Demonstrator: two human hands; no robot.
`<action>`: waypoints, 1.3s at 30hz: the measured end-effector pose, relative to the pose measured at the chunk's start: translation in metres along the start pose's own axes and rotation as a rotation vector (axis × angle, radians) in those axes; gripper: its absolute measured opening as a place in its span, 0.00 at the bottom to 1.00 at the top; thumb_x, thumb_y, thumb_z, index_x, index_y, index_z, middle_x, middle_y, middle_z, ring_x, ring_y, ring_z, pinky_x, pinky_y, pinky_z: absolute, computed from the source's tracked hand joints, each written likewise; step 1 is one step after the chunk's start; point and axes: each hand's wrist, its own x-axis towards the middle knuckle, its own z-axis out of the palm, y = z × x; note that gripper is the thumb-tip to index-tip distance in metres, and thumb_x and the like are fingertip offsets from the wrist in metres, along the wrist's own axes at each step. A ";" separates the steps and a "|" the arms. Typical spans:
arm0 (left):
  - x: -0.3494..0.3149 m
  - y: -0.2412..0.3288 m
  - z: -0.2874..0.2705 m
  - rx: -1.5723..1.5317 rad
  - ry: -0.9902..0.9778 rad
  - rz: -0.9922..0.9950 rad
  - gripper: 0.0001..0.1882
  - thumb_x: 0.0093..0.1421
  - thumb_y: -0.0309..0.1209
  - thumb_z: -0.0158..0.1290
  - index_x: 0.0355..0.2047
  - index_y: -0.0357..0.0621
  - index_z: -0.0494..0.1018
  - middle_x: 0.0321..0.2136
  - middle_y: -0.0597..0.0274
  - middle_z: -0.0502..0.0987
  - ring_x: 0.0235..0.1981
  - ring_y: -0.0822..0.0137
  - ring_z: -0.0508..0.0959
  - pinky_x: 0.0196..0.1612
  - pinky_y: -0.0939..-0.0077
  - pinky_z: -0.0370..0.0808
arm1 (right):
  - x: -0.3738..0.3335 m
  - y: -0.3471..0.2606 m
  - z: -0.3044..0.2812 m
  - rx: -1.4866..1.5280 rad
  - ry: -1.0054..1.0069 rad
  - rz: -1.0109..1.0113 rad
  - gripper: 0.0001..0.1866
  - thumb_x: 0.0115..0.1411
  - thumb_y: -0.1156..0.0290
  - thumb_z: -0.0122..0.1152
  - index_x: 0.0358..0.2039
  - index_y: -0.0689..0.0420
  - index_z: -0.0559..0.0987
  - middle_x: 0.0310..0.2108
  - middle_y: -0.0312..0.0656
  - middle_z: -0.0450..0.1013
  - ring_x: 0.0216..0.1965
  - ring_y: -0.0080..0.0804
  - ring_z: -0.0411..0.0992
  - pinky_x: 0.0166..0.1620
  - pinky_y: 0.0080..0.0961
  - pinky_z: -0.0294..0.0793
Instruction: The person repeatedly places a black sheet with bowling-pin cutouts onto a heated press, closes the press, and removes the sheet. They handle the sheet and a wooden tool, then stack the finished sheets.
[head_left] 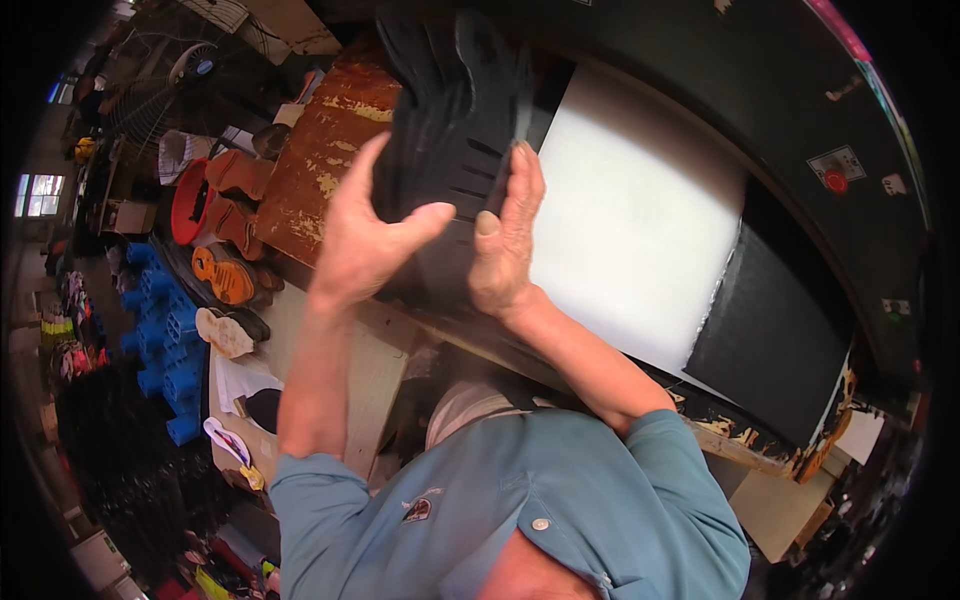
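Observation:
A stack of black flat cut pieces (pixel 455 150), with slots in the top one and curved lobes at the far end, is between my two hands. My left hand (pixel 365 230) is at its left side, thumb laid over the top and fingers along the edge. My right hand (pixel 505 235) presses against the right side with its fingers pointing away from me. The far end of the stack looks blurred. Whether its underside rests on the surface below cannot be made out.
A scuffed brown board (pixel 320 150) lies left of the stack, a white board (pixel 640 210) and black sheet (pixel 775 320) right. A dark machine with a red button (pixel 835 180) borders the far right. Left are a red bowl (pixel 188 205), orange sole-shaped pieces (pixel 225 275), blue plastic blocks (pixel 165 330) and a fan (pixel 165 95).

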 end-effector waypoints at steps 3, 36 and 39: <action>-0.007 0.036 -0.029 0.092 -0.006 0.138 0.42 0.56 0.21 0.70 0.70 0.30 0.65 0.58 0.51 0.80 0.57 0.63 0.82 0.63 0.67 0.78 | 0.012 -0.018 0.032 0.139 0.044 -0.054 0.43 0.77 0.51 0.45 0.81 0.66 0.46 0.80 0.66 0.40 0.80 0.64 0.42 0.79 0.51 0.42; 0.012 -0.104 -0.073 0.724 0.207 0.076 0.52 0.52 0.32 0.71 0.76 0.40 0.59 0.66 0.40 0.73 0.67 0.45 0.75 0.70 0.56 0.71 | 0.030 0.034 0.040 0.256 -0.545 0.829 0.56 0.71 0.46 0.65 0.79 0.71 0.46 0.77 0.60 0.58 0.77 0.46 0.59 0.76 0.35 0.59; 0.015 -0.108 -0.079 0.665 0.171 0.048 0.49 0.51 0.31 0.71 0.73 0.41 0.63 0.63 0.43 0.77 0.63 0.47 0.79 0.67 0.57 0.74 | 0.023 0.036 0.051 0.339 -0.508 0.730 0.54 0.69 0.53 0.70 0.79 0.71 0.49 0.74 0.59 0.62 0.75 0.43 0.62 0.76 0.36 0.60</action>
